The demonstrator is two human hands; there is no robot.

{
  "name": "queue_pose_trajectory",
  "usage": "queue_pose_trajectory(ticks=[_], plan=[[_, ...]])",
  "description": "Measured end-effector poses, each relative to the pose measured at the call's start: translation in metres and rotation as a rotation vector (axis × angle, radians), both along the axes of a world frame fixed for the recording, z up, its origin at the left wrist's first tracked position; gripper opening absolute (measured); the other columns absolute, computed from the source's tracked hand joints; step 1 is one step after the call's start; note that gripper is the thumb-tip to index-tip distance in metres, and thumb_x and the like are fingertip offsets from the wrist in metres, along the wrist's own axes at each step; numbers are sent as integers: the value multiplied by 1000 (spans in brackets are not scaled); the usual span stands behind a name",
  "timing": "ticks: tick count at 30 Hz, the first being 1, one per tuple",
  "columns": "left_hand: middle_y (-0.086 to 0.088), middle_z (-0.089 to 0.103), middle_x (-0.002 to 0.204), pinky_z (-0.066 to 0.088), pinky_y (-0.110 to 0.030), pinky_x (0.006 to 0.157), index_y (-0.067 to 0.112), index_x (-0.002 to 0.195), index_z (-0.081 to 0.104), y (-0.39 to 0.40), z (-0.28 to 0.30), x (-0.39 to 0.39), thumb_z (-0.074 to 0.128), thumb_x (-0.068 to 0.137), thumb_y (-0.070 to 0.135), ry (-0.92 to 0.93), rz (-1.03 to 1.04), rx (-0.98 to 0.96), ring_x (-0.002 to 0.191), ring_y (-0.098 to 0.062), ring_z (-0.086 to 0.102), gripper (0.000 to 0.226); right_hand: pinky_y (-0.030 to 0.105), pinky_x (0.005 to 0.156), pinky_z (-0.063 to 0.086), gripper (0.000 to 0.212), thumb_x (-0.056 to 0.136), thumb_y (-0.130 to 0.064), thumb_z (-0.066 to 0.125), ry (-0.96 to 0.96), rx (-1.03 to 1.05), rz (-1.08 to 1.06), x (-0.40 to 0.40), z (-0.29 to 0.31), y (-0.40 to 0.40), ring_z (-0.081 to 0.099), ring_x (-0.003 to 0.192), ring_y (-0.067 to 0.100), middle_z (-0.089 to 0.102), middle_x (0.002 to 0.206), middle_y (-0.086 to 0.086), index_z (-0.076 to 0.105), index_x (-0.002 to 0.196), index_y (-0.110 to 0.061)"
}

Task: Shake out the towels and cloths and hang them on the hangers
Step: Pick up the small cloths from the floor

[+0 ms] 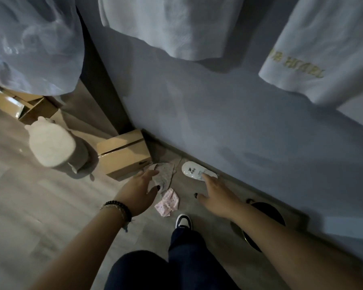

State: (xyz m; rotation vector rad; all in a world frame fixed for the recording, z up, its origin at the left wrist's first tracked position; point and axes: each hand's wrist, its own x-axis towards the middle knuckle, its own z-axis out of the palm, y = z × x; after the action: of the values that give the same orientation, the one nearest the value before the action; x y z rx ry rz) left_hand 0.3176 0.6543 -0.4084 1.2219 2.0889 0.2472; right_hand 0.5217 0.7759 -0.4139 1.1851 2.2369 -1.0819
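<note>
Pick-up step: my left hand point(139, 190) pinches the grey cloth point(162, 174) on the floor point(50, 206); my right hand point(216, 195), spread and empty, touches a white device point(194, 169). Next I should lift and shake it; the pink cloth point(168, 203) waits nearer.

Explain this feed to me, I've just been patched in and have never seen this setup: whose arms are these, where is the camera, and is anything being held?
There is no machine. A person wears one wide-angle camera on the head, looking down at their own arms, legs and shoe. The left hand, with bead bracelets, holds a grey cloth just above the wooden floor. The right hand reaches with straight fingers to a white slipper by the wall. A pink patterned cloth lies on the floor between the hands. Nearby stand a cardboard box and a pale bear-shaped object. White towels hang overhead.
</note>
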Motion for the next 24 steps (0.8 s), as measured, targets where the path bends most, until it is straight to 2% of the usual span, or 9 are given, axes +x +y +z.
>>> queue_pose_trajectory(ticks=[5,12,15,19,22,24], plan=[[-1,47,144,35,-26,106,24,142,41,-12,-18,-41,53,96,30,-59,-31,-50,130,-18,46,48,35,115,24,73,96,-36,50,-27,-87,-44,-48,-23,-25,20,144,24,22,157,10,10,153,-14],[-2,46,145,37,-28,106,24,143,39,-37,-68,-99,49,97,29,-66,-165,-94,131,-19,45,47,31,112,24,68,96,-35,52,-41,-64,-231,-99,-68,-65,26,141,24,30,153,11,20,150,-11],[-5,49,141,41,-30,101,21,141,42,-46,-104,-117,50,97,25,-59,-186,-76,127,-22,48,45,25,108,25,62,94,-31,55,9,-113,-407,-114,-112,-88,31,139,24,35,151,11,30,147,-11],[-5,50,141,39,-29,101,21,141,43,-68,-165,-125,50,98,24,-121,-134,-101,127,-22,49,44,23,101,32,48,90,-21,61,80,-127,-622,-119,-179,-125,46,129,22,52,137,8,48,136,-12],[-3,48,143,36,-25,102,21,141,42,-79,-221,-119,50,98,23,-186,-126,-73,130,-20,46,44,26,100,40,41,89,-15,61,164,-118,-809,-117,-236,-135,52,124,18,58,131,2,54,130,-17],[-1,46,145,35,-22,101,22,142,41,-85,-262,-113,51,97,24,-201,-130,-82,131,-19,45,46,20,93,37,39,89,-14,61,129,-90,-874,-115,-275,-135,53,122,19,58,131,4,55,128,-16]])
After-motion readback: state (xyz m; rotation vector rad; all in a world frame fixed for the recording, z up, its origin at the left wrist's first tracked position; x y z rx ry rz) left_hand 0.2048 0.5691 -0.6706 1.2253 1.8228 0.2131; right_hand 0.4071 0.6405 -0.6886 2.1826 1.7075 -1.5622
